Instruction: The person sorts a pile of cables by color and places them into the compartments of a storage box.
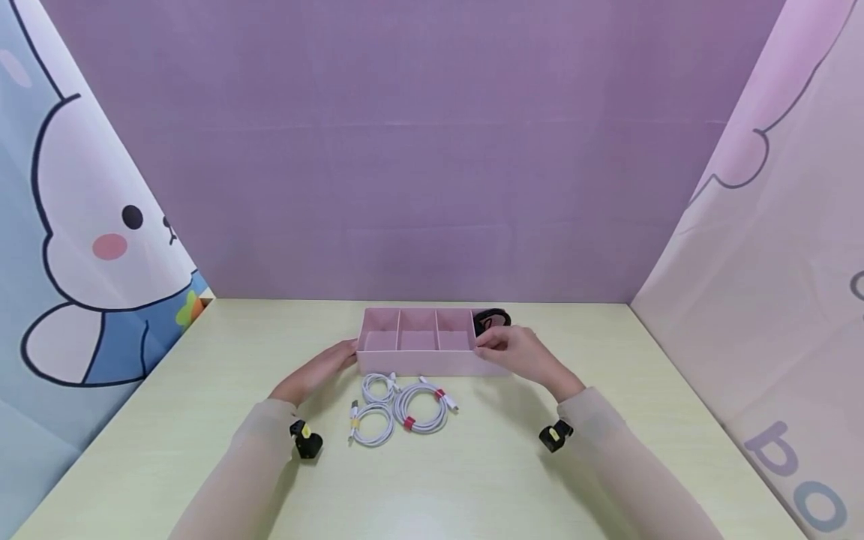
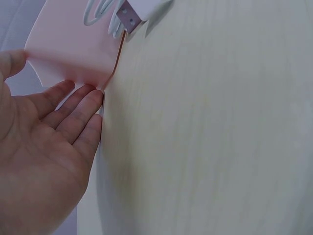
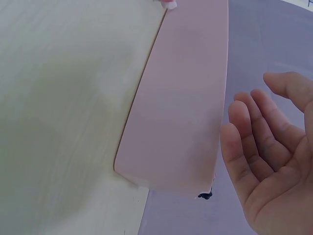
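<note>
A pink divided organizer box (image 1: 415, 364) stands toward the back of the table. My left hand (image 1: 328, 364) is at its left end, and in the left wrist view the straight fingertips and thumb touch the end wall. Over the box's right end, my right hand (image 1: 523, 352) hovers by the front rim. Its fingers (image 3: 230, 142) are loosely bent with nothing between them. A coiled black cable (image 1: 496, 313) sits in the right compartment, partly hidden by that hand. In front of the box lie a white coiled cable with red ties (image 1: 398, 412) and two smaller white coils, one yellow-tied (image 1: 390, 431).
The pale wooden table (image 1: 459, 487) runs back to a purple backdrop (image 1: 418, 187). Printed curtains hang on both sides, the left one (image 1: 74, 247) with a cartoon figure. A USB plug (image 2: 128, 17) lies close to the box's front wall.
</note>
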Action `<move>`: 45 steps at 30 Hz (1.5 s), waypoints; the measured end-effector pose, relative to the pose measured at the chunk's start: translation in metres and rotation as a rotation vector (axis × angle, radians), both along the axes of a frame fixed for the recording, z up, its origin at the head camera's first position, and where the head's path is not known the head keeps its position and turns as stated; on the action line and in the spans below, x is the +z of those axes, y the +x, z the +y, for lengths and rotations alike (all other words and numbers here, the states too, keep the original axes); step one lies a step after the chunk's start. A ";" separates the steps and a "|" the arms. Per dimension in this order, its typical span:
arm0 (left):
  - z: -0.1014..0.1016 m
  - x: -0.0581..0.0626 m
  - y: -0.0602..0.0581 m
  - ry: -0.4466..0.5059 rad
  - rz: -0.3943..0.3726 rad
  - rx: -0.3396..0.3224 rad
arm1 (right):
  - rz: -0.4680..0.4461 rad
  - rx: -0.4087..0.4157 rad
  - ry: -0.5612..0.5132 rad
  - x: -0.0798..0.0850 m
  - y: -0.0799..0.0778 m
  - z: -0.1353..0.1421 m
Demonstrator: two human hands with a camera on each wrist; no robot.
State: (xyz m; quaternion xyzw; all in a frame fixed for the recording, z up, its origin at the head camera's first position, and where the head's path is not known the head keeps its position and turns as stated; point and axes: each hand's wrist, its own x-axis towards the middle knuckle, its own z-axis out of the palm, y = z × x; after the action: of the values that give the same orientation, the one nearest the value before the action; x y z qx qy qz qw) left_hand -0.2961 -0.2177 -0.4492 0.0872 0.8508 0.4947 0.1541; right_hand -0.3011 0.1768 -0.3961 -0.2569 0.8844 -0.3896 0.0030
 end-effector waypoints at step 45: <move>0.001 0.010 0.007 0.006 0.008 -0.007 | -0.092 0.223 0.113 -0.027 0.021 -0.045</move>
State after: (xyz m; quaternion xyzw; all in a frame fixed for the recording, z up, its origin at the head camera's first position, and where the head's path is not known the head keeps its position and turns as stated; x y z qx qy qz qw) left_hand -0.2894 -0.2167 -0.4396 0.0927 0.8497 0.4963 0.1522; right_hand -0.2803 0.1315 -0.4235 -0.3348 0.8699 -0.3479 0.1010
